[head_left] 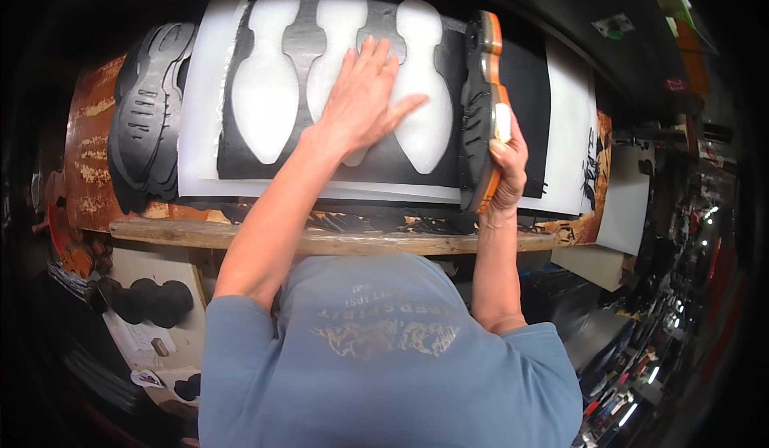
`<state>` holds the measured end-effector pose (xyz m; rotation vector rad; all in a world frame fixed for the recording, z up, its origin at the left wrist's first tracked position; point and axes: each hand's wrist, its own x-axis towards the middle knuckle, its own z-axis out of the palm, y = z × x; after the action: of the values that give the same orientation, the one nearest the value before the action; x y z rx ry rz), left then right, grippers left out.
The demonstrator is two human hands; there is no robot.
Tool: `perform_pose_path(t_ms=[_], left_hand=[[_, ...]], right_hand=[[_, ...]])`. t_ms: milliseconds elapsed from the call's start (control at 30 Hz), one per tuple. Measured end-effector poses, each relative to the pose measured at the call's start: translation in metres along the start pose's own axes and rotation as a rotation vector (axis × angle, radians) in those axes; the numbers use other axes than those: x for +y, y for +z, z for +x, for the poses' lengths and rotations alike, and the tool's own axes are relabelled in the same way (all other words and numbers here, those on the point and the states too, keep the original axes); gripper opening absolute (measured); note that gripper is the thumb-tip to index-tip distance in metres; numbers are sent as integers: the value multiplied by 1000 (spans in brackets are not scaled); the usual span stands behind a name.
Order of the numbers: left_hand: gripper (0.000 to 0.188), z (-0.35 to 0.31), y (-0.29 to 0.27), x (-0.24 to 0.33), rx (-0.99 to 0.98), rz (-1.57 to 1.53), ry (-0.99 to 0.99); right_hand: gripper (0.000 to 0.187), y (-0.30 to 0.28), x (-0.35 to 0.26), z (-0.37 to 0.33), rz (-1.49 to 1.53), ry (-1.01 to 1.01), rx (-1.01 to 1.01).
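Observation:
A black sheet [383, 155] lies on a white board [202, 127], with three sole-shaped areas in it where white shows, apparently cut-outs. My left hand [360, 95] rests palm down over the middle white shape [340, 7], fingers stretched and thumb out toward the right-hand white shape [420, 23]. In my right hand [509, 163] a sole-shaped cutting die [481, 87] with an orange side stands on edge over the sheet's right part. My fingers wrap round its orange side; its dark face with short blades points left.
Black cut sole pieces [144, 135] lie stacked at the left of the worn reddish work surface [88, 139]. A wooden bar [344, 244] runs along the near edge, with black scraps behind it. Dark machine parts [577, 47] overhang the far right side.

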<state>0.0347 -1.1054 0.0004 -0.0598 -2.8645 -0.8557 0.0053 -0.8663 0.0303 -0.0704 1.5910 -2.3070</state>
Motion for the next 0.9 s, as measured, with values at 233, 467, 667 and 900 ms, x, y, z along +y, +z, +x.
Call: perform_pose_path(t_ms=[233, 467, 667, 900], left_hand=[[103, -57, 34, 83, -177, -749, 108], [34, -67, 36, 72, 79, -940, -67], [21, -75, 21, 36, 362, -753, -356], [26, -100, -48, -53, 615, -634, -530]], right_hand=[[87, -13, 17, -3, 81, 7, -60], [90, -14, 17, 0, 80, 29, -42], [95, -6, 15, -5, 13, 30, -69], [94, -12, 15, -4, 1, 60, -31]])
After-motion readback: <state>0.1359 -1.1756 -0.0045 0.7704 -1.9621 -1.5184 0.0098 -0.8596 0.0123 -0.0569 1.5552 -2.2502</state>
